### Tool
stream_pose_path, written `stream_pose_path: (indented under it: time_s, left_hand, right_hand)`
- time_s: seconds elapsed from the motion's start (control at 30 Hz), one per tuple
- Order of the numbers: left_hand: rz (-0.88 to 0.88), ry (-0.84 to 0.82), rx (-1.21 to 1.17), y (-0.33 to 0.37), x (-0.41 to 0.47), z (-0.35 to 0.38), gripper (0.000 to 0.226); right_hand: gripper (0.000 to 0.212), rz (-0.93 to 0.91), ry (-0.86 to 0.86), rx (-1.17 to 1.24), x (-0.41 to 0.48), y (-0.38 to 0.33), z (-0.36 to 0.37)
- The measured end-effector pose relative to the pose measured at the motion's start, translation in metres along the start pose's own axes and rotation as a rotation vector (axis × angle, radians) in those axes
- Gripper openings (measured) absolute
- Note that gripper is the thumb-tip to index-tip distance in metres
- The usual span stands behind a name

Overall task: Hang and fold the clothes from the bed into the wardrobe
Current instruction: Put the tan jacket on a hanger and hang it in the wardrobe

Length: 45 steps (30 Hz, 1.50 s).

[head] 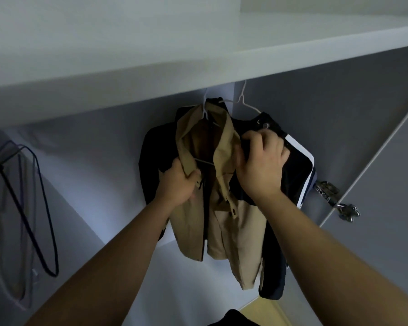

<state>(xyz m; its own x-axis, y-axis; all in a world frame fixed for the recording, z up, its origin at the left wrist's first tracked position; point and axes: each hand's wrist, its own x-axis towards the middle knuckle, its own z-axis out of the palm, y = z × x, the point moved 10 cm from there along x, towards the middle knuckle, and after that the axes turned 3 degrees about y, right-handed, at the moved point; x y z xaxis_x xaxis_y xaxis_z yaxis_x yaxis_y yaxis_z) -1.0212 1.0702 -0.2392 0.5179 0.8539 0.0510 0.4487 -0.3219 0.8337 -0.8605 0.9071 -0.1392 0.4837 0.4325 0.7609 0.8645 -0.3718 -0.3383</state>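
A beige jacket (224, 222) hangs on a white hanger (205, 109) inside the wardrobe, under the white shelf (151, 74). My left hand (179, 182) grips the jacket's left front edge just below the collar. My right hand (260, 161) grips dark fabric at the right collar side. A dark navy garment with a white stripe (299, 161) hangs right behind and beside the jacket on a second white hanger (244, 102). The rail itself is hidden by the shelf.
Several empty hangers (33, 208) hang at the far left of the wardrobe. A metal door hinge (335, 198) sits on the right side panel. The wardrobe's lower shelf (186, 290) lies below the clothes. A dark cloth (233, 318) shows at the bottom edge.
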Motion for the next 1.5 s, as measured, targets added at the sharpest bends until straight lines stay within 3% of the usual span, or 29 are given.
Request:
stream_pose_path:
  time_s: [0.1,0.17,0.27,0.33,0.43,0.53,0.63,0.77,0.87,1.07,1.13,1.23,1.4,1.43,1.5]
  left_hand:
    - [-0.013,-0.042,0.011,-0.005,-0.012,0.01,0.034]
    - [-0.003,-0.05,0.0,-0.007,-0.017,0.013,0.032]
    - [0.009,-0.06,0.005,-0.011,-0.023,0.012,0.032]
    - [0.036,-0.092,0.043,-0.01,-0.026,0.015,0.032]
    - [0.057,-0.133,0.037,-0.009,-0.033,0.015,0.033]
    - [0.085,-0.123,0.019,-0.004,-0.037,0.011,0.036]
    - [0.153,-0.105,0.108,0.007,-0.043,0.008,0.043]
    - [0.16,-0.171,0.154,0.002,-0.048,0.022,0.042]
    - [0.109,-0.211,0.085,0.0,-0.055,0.037,0.033]
    - [0.024,-0.266,0.097,-0.02,-0.066,0.075,0.01]
    - [-0.048,-0.255,0.069,-0.029,-0.068,0.079,0.019]
    - [-0.082,-0.198,-0.045,-0.026,-0.066,0.076,0.028]
    - [-0.092,-0.141,-0.152,0.0,-0.059,0.077,0.018]
    - [-0.095,-0.128,-0.18,0.005,-0.059,0.078,0.018]
    - [-0.119,-0.133,-0.236,0.01,-0.061,0.081,0.02]
  right_hand:
    - [0.028,-0.029,-0.102,0.174,-0.035,-0.002,0.003]
    - [0.046,0.021,-0.238,0.258,-0.061,0.002,0.013]
    - [0.078,0.037,-0.485,0.16,-0.098,0.001,0.038]
    - [0.086,0.018,-0.608,0.063,-0.115,-0.002,0.053]
    - [0.075,0.041,-0.678,0.055,-0.126,-0.005,0.07]
    - [0.039,0.039,-0.701,0.104,-0.132,-0.005,0.083]
    - [0.013,0.208,-0.701,0.399,-0.133,0.002,0.079]
    - [0.014,0.459,-0.704,0.86,-0.124,-0.004,0.069]
    - [0.021,0.591,-0.66,1.05,-0.109,-0.006,0.061]
    - [0.017,0.684,-0.501,1.056,-0.094,0.013,0.05]
    - [0.014,0.735,-0.49,1.055,-0.105,0.023,0.051]
    - [0.042,0.801,-0.649,1.007,-0.139,0.031,0.061]
    - [0.07,0.87,-1.073,0.671,-0.229,0.045,0.079]
    - [0.067,0.871,-1.126,0.634,-0.244,0.048,0.082]
    - [0.027,0.824,-1.148,0.58,-0.258,0.049,0.081]
